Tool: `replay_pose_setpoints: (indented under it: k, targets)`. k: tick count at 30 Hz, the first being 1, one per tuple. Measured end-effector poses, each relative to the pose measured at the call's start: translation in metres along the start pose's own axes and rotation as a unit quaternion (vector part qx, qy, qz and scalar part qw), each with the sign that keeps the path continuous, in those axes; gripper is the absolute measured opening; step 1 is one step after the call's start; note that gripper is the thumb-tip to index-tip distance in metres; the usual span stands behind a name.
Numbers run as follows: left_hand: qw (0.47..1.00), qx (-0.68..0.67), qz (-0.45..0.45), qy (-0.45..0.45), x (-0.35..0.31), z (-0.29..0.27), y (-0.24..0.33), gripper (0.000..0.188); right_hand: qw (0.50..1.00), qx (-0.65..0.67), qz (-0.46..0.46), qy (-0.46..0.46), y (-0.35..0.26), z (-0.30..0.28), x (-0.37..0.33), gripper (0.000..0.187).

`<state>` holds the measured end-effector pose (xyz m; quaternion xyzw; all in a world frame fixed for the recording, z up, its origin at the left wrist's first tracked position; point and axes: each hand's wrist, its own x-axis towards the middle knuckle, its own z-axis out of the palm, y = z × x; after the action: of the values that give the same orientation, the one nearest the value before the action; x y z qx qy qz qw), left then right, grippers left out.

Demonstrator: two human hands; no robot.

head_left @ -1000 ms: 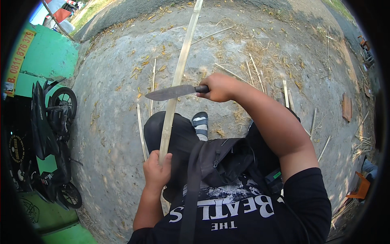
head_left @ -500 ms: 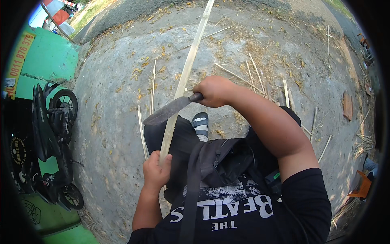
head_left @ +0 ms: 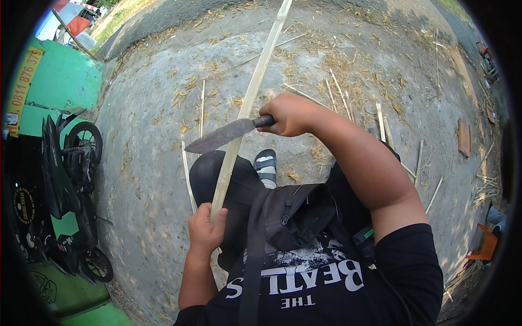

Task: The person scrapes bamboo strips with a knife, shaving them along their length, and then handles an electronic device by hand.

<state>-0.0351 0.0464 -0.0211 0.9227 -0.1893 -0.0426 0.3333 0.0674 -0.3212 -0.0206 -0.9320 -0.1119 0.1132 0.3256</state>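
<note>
My left hand (head_left: 207,228) is closed around the near end of a long, pale bamboo strip (head_left: 251,96). From there the strip slants up and away, past the top of the view. My right hand (head_left: 291,115) grips the dark handle of a broad-bladed knife (head_left: 220,137). Its grey blade lies across the strip, the tip pointing left, over my bent left knee. Whether the edge bites into the strip cannot be made out.
More bamboo strips (head_left: 382,124) lie on the grey concrete ground (head_left: 147,163), among dry leaves and shavings. A dark motorcycle (head_left: 65,190) stands at the left by a green wall (head_left: 68,76). A brick-coloured block (head_left: 464,138) and an orange chair (head_left: 483,244) are at the right.
The knife and my right hand have moved slightly up along the strip, away from me. My left hand keeps its hold on the near end, nearly in place.
</note>
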Motion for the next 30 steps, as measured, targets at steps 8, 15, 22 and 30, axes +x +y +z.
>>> replay_pose_setpoints:
  k: [8, 15, 22, 30]
  targets:
    - [0.999, 0.03, 0.018, -0.02, 0.008, 0.0, 0.007, 0.031, 0.994, 0.035, 0.096, 0.045, 0.042, -0.012, -0.004, 0.041]
    - [1.0, 0.015, -0.008, -0.019, 0.005, -0.009, 0.014, 0.031, 0.988, 0.05, 0.11, 0.098, 0.042, -0.008, 0.002, 0.043]
    - [0.998, 0.059, 0.023, -0.013, 0.002, -0.011, 0.011, 0.034, 0.813, 0.457, 0.198, 0.302, 0.046, -0.019, -0.002, 0.056]
    - [0.984, 0.143, 0.072, -0.072, 0.018, -0.031, 0.031, 0.035, 0.732, 0.587, 0.156, 0.309, 0.054, -0.018, -0.008, 0.039]
